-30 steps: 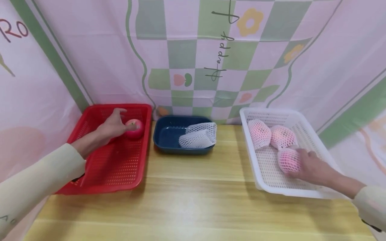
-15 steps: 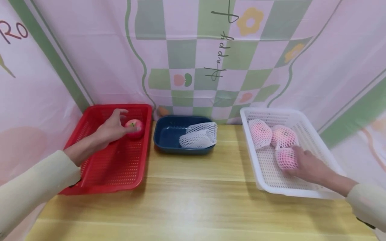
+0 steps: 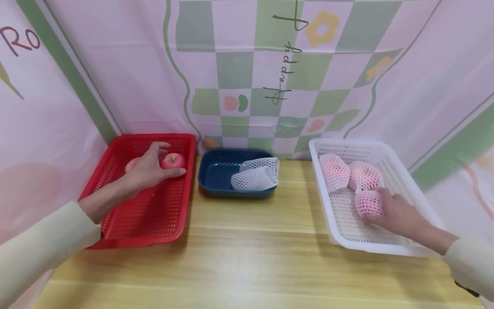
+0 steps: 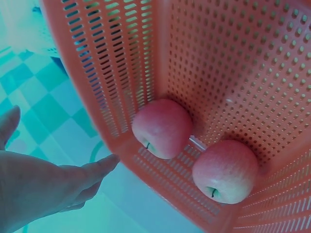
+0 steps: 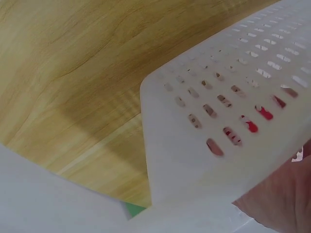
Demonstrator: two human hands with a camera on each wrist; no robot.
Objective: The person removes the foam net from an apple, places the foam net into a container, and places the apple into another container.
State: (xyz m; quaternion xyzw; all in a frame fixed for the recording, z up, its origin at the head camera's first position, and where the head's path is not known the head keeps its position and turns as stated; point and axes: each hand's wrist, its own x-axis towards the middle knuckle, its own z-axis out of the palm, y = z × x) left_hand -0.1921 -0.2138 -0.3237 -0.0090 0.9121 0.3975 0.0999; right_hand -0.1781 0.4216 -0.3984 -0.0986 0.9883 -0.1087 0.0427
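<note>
In the head view my left hand [image 3: 148, 169] hovers over the red basket [image 3: 154, 219], thumb and fingers spread and holding nothing. A bare red apple [image 3: 173, 160] lies by its thumb; another apple [image 3: 131, 165] is partly hidden behind the hand. The left wrist view shows both apples resting in the basket, apart from the fingers. My right hand [image 3: 393, 216] grips an apple in a white foam net [image 3: 368, 203] inside the white basket [image 3: 386, 247]. Two more netted apples, one at the left [image 3: 334, 171] and one behind [image 3: 365, 175], lie beside it.
Between the baskets stands a dark blue tray [image 3: 217, 171] holding white foam nets [image 3: 252, 179]. All rest on a wooden table [image 3: 247, 257]. A patterned cloth [image 3: 270, 68] hangs behind. In the right wrist view the white basket's wall [image 5: 218, 116] hides most of the right hand.
My left hand has moved away from the bare apple, its fingers spread wider, and shifted slightly right. My right hand has moved slightly left and back with the netted apple.
</note>
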